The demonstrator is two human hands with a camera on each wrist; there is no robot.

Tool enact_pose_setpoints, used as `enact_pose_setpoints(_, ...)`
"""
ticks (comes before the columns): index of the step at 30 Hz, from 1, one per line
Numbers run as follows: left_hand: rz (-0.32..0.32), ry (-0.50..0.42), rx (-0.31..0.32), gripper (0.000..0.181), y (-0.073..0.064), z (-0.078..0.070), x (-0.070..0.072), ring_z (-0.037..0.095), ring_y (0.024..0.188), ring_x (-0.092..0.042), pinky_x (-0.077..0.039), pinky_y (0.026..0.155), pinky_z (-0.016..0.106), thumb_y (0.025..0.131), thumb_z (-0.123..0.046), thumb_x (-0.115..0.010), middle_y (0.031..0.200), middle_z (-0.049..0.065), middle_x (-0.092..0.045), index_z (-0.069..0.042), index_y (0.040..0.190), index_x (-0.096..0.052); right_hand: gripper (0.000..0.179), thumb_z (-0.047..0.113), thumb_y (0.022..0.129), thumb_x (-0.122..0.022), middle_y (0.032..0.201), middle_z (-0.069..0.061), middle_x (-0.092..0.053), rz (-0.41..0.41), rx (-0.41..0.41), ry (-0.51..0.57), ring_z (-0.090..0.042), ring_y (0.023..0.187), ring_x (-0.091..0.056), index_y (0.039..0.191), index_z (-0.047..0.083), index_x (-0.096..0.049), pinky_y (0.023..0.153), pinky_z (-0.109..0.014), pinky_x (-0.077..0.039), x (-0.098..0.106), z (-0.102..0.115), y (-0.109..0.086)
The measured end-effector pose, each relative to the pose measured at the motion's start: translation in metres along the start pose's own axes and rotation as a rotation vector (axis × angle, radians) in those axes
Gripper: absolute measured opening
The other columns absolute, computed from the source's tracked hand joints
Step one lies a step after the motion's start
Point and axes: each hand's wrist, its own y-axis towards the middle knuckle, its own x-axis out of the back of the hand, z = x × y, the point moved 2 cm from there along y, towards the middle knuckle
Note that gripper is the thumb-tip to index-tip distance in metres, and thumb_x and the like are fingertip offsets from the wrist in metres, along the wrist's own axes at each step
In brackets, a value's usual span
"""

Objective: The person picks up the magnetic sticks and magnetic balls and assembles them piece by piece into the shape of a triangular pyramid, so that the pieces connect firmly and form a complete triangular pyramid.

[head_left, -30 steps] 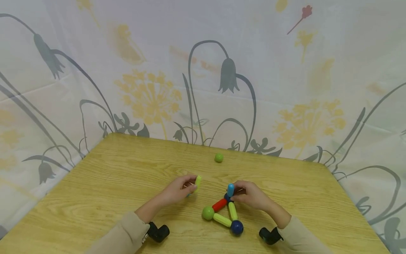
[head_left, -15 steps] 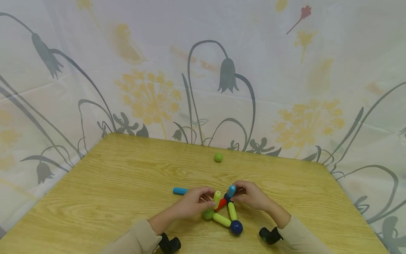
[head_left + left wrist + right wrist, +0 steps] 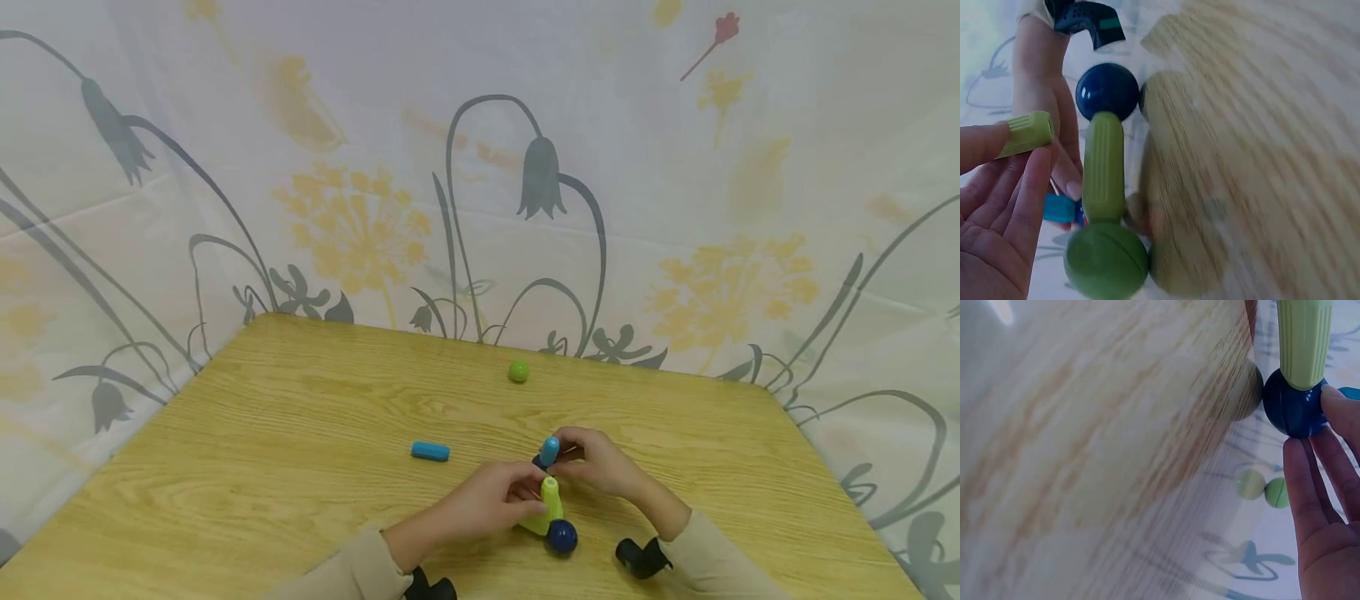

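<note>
My left hand (image 3: 487, 500) pinches a light green magnetic rod (image 3: 1030, 132) between thumb and fingers, above the near side of a triangle of rods and balls. At the triangle's near corner sits a dark blue ball (image 3: 562, 537). A light green rod (image 3: 1104, 165) joins it to a green ball (image 3: 1107, 261), which my left hand hides in the head view. My right hand (image 3: 600, 462) pinches the far dark blue ball (image 3: 1294, 412), with its thumb on the side. A light blue rod (image 3: 550, 451) stands up from that ball. The red rod is mostly hidden.
A loose light blue rod (image 3: 431, 451) lies on the wooden table (image 3: 300, 400), left of the triangle. Further back rests a green ball (image 3: 518, 372). A flower-patterned cloth (image 3: 480, 208) hangs behind the table.
My left hand has let go of a light blue rod, which now lies on the table. It has carried the light green rod rightward over the triangle. The right hand stays put.
</note>
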Motion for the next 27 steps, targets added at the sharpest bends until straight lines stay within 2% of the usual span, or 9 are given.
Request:
enact_pose_setpoints(6, 0.027, -0.009, -0.012, 0.017, 0.002, -0.006, -0.011, 0.003, 0.083, -0.06, -0.049, 0.071, 0.017, 0.088, -0.006, -0.065, 0.093, -0.003, -0.064, -0.004, 0.105, -0.063, 0.012, 0.003, 0.086, -0.066, 0.097, -0.006, -0.061, 0.001, 0.019, 0.0, -0.024, 0.093, -0.062, 0.097, 0.003, -0.062, 0.08, -0.028, -0.051, -0.001, -0.002, 0.0)
enact_pose_setpoints(11, 0.055, 0.032, -0.014, 0.019, 0.004, -0.003, -0.016, 0.004, 0.087, -0.062, -0.048, 0.071, 0.015, 0.087, -0.004, -0.065, 0.097, -0.001, -0.065, -0.005, 0.105, -0.062, 0.013, 0.0, 0.085, -0.066, 0.096, -0.005, -0.061, -0.001, 0.018, -0.004, -0.022, 0.093, -0.062, 0.097, 0.003, -0.062, 0.079, -0.028, -0.051, -0.001, -0.002, 0.0)
enact_pose_setpoints(15, 0.06, 0.027, -0.011, 0.02, 0.005, 0.001, -0.017, 0.005, 0.088, -0.062, -0.048, 0.072, 0.015, 0.087, -0.003, -0.065, 0.097, -0.002, -0.065, -0.004, 0.107, -0.062, 0.013, 0.0, 0.084, -0.066, 0.096, -0.005, -0.061, -0.001, 0.012, -0.008, -0.021, 0.092, -0.062, 0.096, 0.003, -0.062, 0.079, -0.027, -0.051, -0.001, -0.002, 0.0)
enact_pose_setpoints(20, 0.054, -0.001, -0.001, 0.024, 0.002, 0.004, -0.012, 0.005, 0.089, -0.062, -0.048, 0.074, 0.016, 0.087, -0.004, -0.065, 0.097, -0.003, -0.066, -0.004, 0.111, -0.062, 0.013, 0.001, 0.084, -0.067, 0.096, -0.006, -0.061, -0.002, 0.023, -0.011, -0.023, 0.092, -0.063, 0.097, 0.002, -0.062, 0.079, -0.028, -0.051, -0.001, -0.002, 0.0)
enact_pose_setpoints(27, 0.049, -0.023, -0.015, 0.022, -0.009, 0.007, 0.008, 0.004, 0.09, -0.06, -0.048, 0.077, 0.019, 0.09, -0.008, -0.062, 0.101, 0.002, -0.066, -0.006, 0.112, -0.063, 0.014, 0.001, 0.084, -0.067, 0.097, -0.009, -0.062, -0.01, 0.035, -0.001, -0.025, 0.092, -0.062, 0.098, 0.0, -0.062, 0.078, -0.029, -0.052, -0.001, -0.001, 0.0)
